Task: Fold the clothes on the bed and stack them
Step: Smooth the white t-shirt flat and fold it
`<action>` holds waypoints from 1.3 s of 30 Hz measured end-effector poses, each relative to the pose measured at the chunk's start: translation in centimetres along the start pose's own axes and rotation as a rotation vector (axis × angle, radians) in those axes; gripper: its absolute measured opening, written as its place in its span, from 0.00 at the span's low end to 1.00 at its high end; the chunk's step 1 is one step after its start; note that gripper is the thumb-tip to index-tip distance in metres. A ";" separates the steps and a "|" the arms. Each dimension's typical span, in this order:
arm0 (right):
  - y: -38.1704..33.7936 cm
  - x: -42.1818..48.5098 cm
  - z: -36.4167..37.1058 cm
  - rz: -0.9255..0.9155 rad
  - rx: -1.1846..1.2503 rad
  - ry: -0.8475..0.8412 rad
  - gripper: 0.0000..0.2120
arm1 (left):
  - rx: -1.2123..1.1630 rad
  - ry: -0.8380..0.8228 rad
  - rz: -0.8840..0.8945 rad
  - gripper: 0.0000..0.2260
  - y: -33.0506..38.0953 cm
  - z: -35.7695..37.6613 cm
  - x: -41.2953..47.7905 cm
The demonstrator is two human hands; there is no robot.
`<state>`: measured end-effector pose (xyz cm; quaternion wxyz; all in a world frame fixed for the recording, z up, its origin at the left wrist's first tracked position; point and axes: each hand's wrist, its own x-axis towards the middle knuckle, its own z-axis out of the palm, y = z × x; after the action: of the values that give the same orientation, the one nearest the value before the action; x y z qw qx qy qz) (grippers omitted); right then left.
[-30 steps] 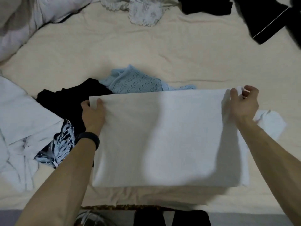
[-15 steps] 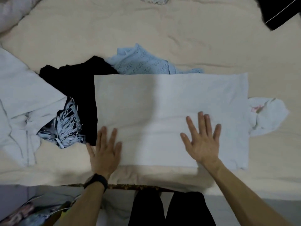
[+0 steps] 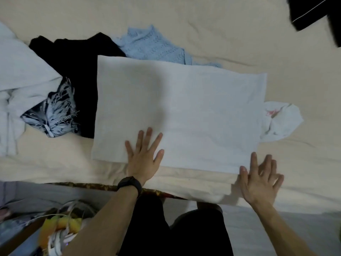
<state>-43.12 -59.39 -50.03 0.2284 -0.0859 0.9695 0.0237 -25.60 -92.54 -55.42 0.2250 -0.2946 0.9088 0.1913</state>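
White garment [image 3: 184,111] flat at near edge of bed [image 3: 239,34], long axis left-right. Left grip [image 3: 143,159] splayed flat on near-left part, clamping nothing. Right grip [image 3: 260,180] also spread, at near-right corner; probably leads a right-to-left fold.

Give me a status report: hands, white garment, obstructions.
Left hand flat on white garment. Right hand open at its near right corner. Garment's left edge overlaps black shirt.
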 end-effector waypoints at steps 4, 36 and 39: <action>1.2 0.9 -2.0 0.165 0.449 0.002 0.33 | -0.079 0.034 -0.100 0.30 6.0 1.1 -1.0; 7.5 3.4 -0.4 -0.300 0.913 -0.432 0.30 | 0.161 -0.174 0.150 0.33 27.3 2.8 -2.9; 7.5 3.6 -0.4 -0.290 0.884 -0.480 0.24 | 0.175 -0.185 0.159 0.34 27.1 3.0 -2.7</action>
<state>-47.77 -52.56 -51.21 0.4596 -0.1069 0.7855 -0.4004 -39.63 -69.50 -50.66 0.3166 -0.1820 0.9180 0.1547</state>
